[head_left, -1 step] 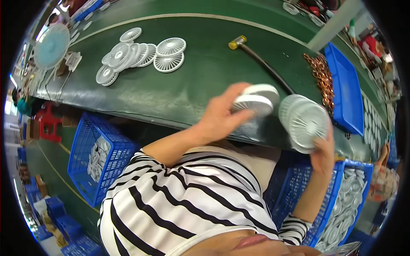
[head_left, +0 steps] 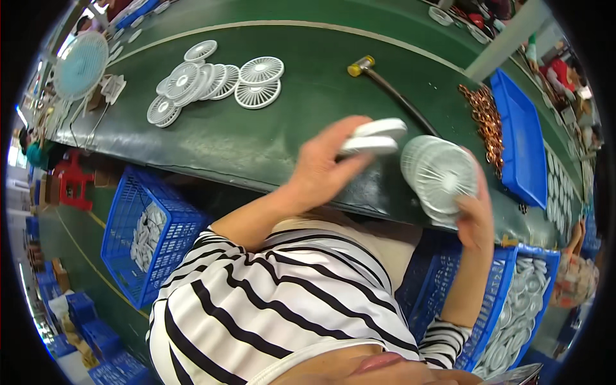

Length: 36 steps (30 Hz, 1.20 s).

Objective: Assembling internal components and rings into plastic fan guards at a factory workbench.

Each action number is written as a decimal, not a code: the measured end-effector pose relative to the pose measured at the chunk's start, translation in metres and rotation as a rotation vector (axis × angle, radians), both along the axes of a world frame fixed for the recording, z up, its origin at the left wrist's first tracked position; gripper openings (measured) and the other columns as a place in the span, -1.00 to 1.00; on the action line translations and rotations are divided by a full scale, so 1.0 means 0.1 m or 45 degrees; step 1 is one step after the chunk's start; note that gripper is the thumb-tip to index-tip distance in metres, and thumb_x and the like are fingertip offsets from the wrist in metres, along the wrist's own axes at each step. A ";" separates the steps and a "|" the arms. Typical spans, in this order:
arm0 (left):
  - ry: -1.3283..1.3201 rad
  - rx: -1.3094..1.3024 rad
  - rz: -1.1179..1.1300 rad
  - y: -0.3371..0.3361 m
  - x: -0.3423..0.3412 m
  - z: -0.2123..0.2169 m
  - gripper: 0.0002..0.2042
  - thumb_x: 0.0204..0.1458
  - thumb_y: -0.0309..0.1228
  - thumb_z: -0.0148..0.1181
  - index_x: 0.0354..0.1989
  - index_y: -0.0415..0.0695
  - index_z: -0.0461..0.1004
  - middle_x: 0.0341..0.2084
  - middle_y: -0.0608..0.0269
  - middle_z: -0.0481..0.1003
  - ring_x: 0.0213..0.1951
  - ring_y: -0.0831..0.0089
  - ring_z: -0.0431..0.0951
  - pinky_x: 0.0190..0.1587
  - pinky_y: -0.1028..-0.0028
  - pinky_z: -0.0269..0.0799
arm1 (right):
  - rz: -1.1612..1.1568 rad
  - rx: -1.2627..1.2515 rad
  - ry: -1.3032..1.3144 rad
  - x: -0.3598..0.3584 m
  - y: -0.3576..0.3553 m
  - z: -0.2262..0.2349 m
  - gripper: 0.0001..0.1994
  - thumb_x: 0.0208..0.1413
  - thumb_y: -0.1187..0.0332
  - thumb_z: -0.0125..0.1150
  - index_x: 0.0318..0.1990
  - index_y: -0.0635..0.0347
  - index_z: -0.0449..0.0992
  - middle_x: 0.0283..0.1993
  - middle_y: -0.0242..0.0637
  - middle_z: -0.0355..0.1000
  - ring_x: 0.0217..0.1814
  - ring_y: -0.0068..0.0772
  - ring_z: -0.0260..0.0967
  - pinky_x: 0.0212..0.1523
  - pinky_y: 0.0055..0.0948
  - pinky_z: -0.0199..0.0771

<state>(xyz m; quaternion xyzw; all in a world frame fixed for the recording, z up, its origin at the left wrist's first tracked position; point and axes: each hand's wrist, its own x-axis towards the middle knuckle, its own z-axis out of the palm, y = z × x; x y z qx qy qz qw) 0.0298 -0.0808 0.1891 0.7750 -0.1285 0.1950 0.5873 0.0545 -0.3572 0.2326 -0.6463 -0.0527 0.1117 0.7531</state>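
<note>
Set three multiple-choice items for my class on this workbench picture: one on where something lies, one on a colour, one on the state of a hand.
1. Where does the loose pile of white fan grilles lie?
A. On the green table's far left
B. In the blue tray
C. On the floor

2. What colour is the crate under the table's left edge?
A. Red
B. Blue
C. Yellow

3. What is the left hand doing?
A. Resting flat and empty
B. Gripping the mallet
C. Holding white round parts

Answers: 1 A, the pile sits on the table far left. 2 B, its lattice walls are blue. 3 C, fingers pinch the white round parts.
</note>
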 end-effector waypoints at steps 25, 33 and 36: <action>-0.220 1.520 1.100 1.77 0.36 -0.43 -0.53 0.20 -0.17 0.00 0.24 -0.09 0.26 0.12 -0.09 0.33 0.10 -0.01 0.36 0.09 0.05 0.28 | -0.313 -1.071 -0.946 0.36 -0.62 0.08 -0.67 0.01 0.14 0.24 -0.09 0.06 0.58 -0.24 -0.20 0.54 -0.20 -0.25 0.51 -0.18 -0.32 0.49; -0.022 0.769 0.714 0.85 0.37 -0.02 -0.55 0.23 -0.23 0.00 0.22 -0.20 0.24 0.12 -0.09 0.31 0.09 0.12 0.38 0.13 0.25 0.34 | -1.026 -2.293 0.659 -2.34 -3.12 0.30 -0.16 -0.23 0.26 0.33 0.33 -0.18 0.15 0.40 -0.12 0.06 0.42 0.06 -0.01 0.30 0.14 0.07; -0.250 0.784 0.647 0.61 0.44 0.02 -0.56 0.20 -0.24 0.06 0.20 -0.18 0.30 0.17 -0.06 0.29 0.19 0.11 0.29 0.20 0.24 0.24 | -1.061 -2.301 1.225 -2.89 -3.46 0.00 0.07 -0.40 0.15 0.39 0.40 -0.45 -0.06 0.49 -0.09 -0.19 0.48 0.31 -0.29 0.21 0.58 -0.19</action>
